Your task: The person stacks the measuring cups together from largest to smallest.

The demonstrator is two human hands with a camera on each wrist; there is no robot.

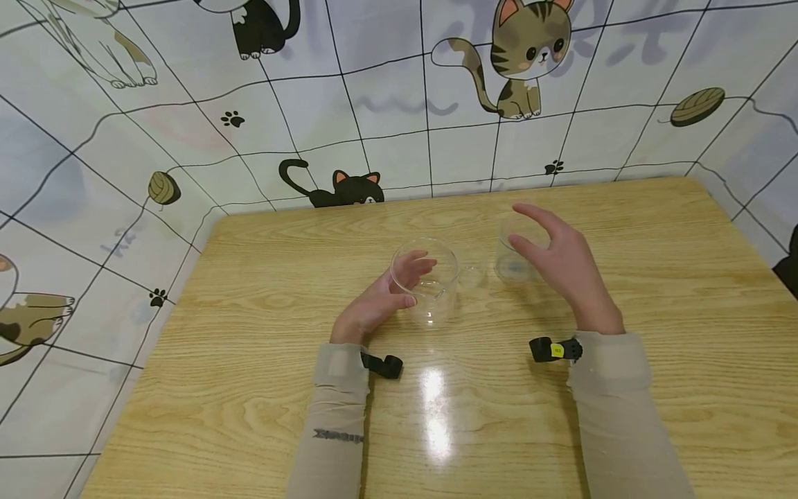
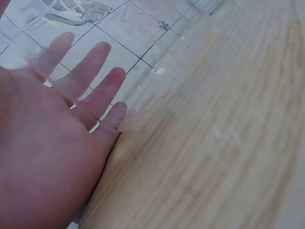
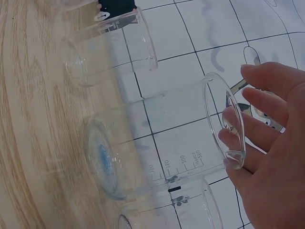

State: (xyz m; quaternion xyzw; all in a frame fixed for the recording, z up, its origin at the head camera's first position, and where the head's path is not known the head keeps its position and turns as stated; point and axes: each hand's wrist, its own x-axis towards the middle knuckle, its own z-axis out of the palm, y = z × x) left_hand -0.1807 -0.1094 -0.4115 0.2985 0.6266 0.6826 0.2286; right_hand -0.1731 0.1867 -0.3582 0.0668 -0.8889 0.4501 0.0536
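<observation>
My left hand (image 1: 379, 294) is beside a large clear glass beaker (image 1: 433, 312), fingers stretched along its far left side and thumb at the near side. In the left wrist view the fingers show through the clear wall of that beaker (image 2: 162, 71); how firmly they touch it cannot be told. Around the rim of another clear beaker (image 1: 512, 269), bluish at the base, my right hand (image 1: 570, 267) spreads its fingers loosely. Printed graduations show on this beaker (image 3: 157, 138) in the right wrist view. Whether the right fingers touch its rim is unclear.
A smaller clear glass (image 1: 472, 275) stands between the two beakers. More clear glass (image 3: 186, 210) shows at the lower edge of the right wrist view. The wooden table (image 1: 249, 416) meets a cat-patterned backdrop (image 1: 386, 152) at the back and sides.
</observation>
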